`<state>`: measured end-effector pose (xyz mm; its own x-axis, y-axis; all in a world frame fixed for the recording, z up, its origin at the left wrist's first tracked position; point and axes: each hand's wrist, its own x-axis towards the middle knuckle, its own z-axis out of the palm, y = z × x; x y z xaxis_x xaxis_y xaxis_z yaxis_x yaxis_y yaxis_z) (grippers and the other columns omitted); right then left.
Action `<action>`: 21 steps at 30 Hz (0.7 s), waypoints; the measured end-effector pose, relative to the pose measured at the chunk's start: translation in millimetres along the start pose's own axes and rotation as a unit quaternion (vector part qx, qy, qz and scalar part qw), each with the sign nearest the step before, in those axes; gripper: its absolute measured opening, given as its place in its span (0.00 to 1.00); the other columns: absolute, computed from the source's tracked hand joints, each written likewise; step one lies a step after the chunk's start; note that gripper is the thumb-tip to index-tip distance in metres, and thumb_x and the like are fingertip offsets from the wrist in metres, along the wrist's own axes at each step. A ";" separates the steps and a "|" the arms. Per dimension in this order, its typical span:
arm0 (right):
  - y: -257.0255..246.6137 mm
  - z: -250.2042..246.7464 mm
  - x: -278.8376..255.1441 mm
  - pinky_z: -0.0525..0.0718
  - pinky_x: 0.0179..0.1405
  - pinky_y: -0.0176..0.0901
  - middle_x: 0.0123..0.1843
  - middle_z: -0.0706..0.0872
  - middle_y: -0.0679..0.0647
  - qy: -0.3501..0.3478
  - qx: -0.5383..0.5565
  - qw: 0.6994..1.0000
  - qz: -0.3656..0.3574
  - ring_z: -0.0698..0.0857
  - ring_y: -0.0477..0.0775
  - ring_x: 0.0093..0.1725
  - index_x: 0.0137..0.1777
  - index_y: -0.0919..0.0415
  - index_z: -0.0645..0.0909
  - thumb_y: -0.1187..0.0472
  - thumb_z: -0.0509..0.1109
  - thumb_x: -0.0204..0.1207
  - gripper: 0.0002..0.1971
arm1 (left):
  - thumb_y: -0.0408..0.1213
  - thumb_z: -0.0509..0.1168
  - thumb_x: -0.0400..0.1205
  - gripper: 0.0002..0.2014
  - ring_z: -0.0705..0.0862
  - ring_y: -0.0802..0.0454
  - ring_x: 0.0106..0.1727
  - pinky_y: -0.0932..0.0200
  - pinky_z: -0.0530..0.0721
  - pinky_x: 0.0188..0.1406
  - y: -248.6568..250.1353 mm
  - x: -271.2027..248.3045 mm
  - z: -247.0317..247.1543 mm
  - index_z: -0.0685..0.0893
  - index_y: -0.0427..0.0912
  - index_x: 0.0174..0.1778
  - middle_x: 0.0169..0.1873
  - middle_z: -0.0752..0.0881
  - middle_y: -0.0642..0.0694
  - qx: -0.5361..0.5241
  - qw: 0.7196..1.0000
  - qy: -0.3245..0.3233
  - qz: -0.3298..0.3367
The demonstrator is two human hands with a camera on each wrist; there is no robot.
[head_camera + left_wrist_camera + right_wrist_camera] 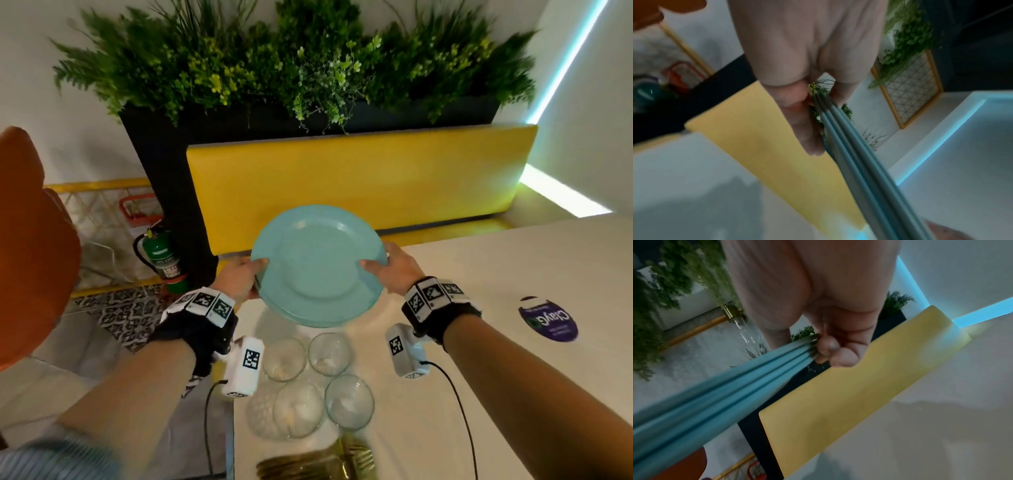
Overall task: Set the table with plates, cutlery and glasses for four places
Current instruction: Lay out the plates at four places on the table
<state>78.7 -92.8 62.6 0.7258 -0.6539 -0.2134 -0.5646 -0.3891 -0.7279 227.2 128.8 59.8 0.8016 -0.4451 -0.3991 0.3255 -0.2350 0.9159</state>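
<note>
A stack of light blue plates hangs in the air above the near left corner of the white table. My left hand grips the stack's left rim, thumb on top. My right hand grips the right rim the same way. The wrist views show several stacked plate edges pinched between thumb and fingers. Below the plates, several clear glasses stand grouped on the table. Gold cutlery lies in a pile at the near edge.
A yellow bench back runs along the table's far side, with a black planter of green plants behind it. A purple round sticker sits on the table at right. An orange chair and a fire extinguisher stand at left.
</note>
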 end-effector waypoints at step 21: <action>155.6 -103.8 -219.0 0.78 0.63 0.53 0.65 0.81 0.69 0.252 0.129 0.932 0.224 0.80 0.67 0.65 0.67 0.74 0.74 0.53 0.66 0.80 0.25 | 0.50 0.52 0.83 0.25 0.81 0.34 0.61 0.40 0.79 0.66 -64.4 -144.3 176.5 0.74 0.33 0.67 0.62 0.82 0.33 0.038 0.997 -0.050 0.043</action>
<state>-208.9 -77.5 63.8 0.1254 -0.9606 -0.2481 -0.6066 0.1237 -0.7853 2.1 55.7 50.8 0.7701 -0.5491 -0.3247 0.2150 -0.2558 0.9425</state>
